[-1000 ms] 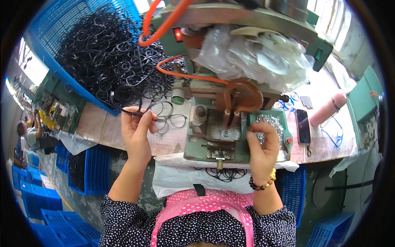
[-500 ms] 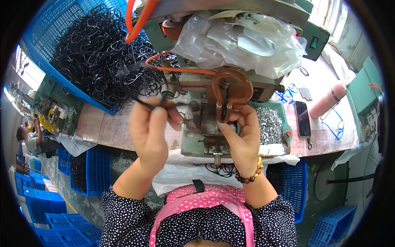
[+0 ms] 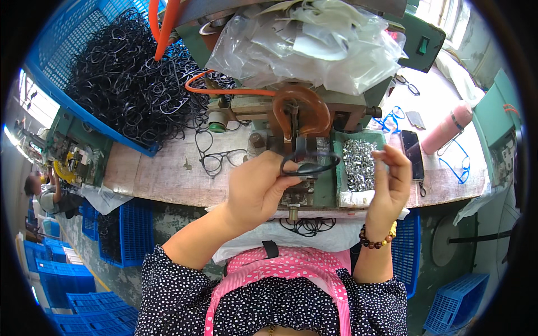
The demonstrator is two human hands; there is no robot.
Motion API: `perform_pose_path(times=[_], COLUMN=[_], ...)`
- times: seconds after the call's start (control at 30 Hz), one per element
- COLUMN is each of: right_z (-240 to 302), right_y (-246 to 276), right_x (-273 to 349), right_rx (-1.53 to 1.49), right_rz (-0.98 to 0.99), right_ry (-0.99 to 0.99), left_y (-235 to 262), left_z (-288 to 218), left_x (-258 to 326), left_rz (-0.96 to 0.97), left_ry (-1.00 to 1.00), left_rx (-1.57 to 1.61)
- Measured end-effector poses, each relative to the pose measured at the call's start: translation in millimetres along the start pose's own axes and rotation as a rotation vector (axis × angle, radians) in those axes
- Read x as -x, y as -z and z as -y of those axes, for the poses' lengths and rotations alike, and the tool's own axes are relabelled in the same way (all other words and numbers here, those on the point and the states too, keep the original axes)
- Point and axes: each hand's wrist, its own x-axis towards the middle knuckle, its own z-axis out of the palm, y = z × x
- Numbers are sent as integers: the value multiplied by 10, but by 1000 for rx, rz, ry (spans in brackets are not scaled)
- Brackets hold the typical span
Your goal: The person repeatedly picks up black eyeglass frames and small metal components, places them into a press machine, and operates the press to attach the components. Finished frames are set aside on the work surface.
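My left hand (image 3: 255, 187) is closed on a black eyeglass frame (image 3: 307, 168), held just in front of the machine, below its copper-brown tube loop (image 3: 322, 115). One rim of the frame sticks out to the right of my fingers. Over the right side of a green tray (image 3: 338, 168) of small shiny metal pieces (image 3: 357, 162), my right hand (image 3: 394, 182) is raised with thumb and forefinger close together. Whatever may be between those fingertips is too small to make out. Another dark eyeglass frame (image 3: 212, 163) lies on the table left of the machine.
A blue crate (image 3: 92, 120) heaped with black frames (image 3: 134, 84) stands at the far left. Plastic bags (image 3: 308, 47) cover the machine's top. To the right are a phone (image 3: 412, 154), a pink bottle (image 3: 448, 130) and blue frames (image 3: 465, 168). A person works at the far left.
My left hand has moved right, to the machine front, with a black frame. My right hand has left the tube loop for the metal pieces. A frame now shows where my left hand was.
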Motion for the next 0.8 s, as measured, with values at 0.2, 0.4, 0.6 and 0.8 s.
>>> perform_pose_path(times=[0.2, 0.4, 0.6, 0.8], right_z=[-514, -509, -558, -638], right_y=[386, 248, 152, 72], right_x=[36, 115, 40, 93], right_rx=[252, 903, 869, 716], right_rz=[-90, 410, 336, 129], right_ry=[-294, 223, 247, 186], left_y=[-34, -20, -51, 18], left_z=[28, 26, 13, 179], left_x=[22, -6, -3, 274], left_rz=[-62, -84, -121, -236], left_ry=[-123, -153, -111, -84], left_rx=[-67, -42, 0, -177])
